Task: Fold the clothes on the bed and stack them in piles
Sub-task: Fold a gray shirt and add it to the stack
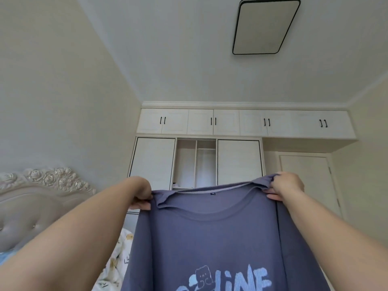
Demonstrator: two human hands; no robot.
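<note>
Purple T-shirt [210,238] held up in the air in front of the wardrobe [197,162], collar at top, hem out of frame below, so its long axis runs vertical. Printed front with pale blue letters faces the camera. Left hand [141,196] pinches the left shoulder, right hand [286,185] grips the bunched right shoulder; hands well apart, cloth stretched between them. Bed [116,259] with floral sheet sits lower left, padded headboard [37,198] beside it.
</note>
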